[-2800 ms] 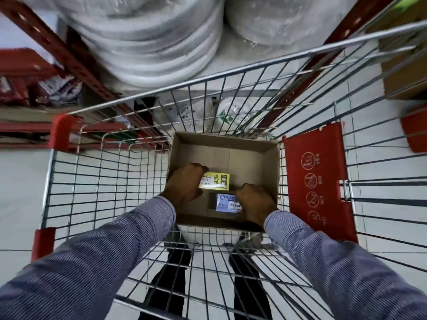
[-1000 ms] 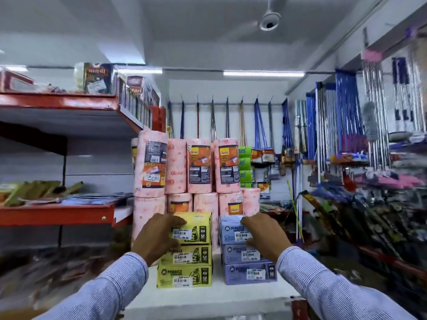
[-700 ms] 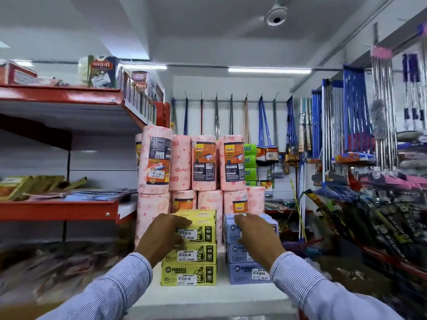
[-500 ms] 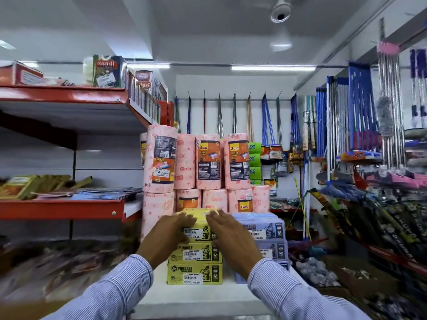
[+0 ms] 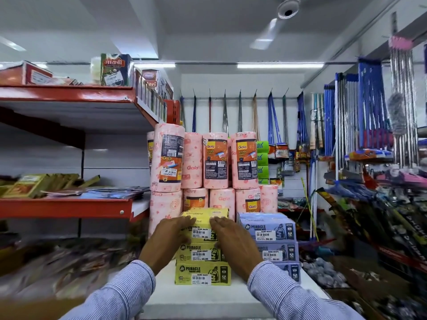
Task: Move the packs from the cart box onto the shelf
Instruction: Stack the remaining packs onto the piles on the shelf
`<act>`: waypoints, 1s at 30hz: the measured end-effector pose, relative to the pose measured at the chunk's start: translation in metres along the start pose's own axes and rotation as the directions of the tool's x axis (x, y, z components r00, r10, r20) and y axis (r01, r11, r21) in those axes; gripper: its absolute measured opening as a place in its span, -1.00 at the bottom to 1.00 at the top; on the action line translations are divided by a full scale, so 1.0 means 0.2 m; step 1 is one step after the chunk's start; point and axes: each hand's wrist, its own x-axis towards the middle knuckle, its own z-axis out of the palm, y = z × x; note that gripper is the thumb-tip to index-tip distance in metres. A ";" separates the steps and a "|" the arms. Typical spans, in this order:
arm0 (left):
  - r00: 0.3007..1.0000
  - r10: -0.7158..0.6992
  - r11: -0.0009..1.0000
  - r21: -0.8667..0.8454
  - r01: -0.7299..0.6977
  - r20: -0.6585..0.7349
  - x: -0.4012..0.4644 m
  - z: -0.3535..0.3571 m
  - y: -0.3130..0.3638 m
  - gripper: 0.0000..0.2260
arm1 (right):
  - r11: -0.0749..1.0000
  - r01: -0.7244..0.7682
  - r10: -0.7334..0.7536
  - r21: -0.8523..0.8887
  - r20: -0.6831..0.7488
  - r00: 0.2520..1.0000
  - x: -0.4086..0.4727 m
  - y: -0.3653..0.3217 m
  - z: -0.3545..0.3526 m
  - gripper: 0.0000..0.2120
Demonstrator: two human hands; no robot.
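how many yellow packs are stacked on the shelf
4, in one stack: bottom, second, third between both hands, top. More may hide behind.

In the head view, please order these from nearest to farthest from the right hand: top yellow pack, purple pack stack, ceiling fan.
1. Top yellow pack: under the right hand, touching it.
2. Purple pack stack: just to its right.
3. Ceiling fan: far above.

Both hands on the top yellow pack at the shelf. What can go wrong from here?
1. The yellow stack is several packs high; a push from the left hand or right hand on the top yellow pack could skew or topple it.
2. Pink Gala rolls stand two tiers high right behind; pushing too deep may knock them.
3. The blue packs sit close beside; the right hand could nudge them.
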 end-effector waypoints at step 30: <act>0.903 0.421 0.740 0.542 -0.399 0.090 0.09 0.54 0.46 -0.32 | 0.978 -0.095 0.086 -0.188 -0.053 0.995 -0.41 0.65 -0.03 -0.40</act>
